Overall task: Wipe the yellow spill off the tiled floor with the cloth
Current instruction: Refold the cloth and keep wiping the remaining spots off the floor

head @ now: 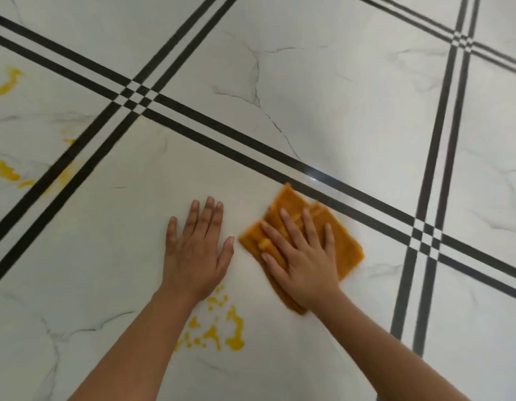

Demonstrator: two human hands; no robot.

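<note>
Glossy marble-veined tiled floor (323,91) with black double grout bands; folded orange cloth (348,244) under the right hand's (304,263) spread fingers; left hand (194,250) flat, fingers together; yellow spill (222,331) splattered behind both wrists.

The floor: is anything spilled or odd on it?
Yes: yellow splatter lies near the left hand, and more yellow streaks mark the floor at the far left. The cloth, pressed flat under the right hand, covers neither.
</note>
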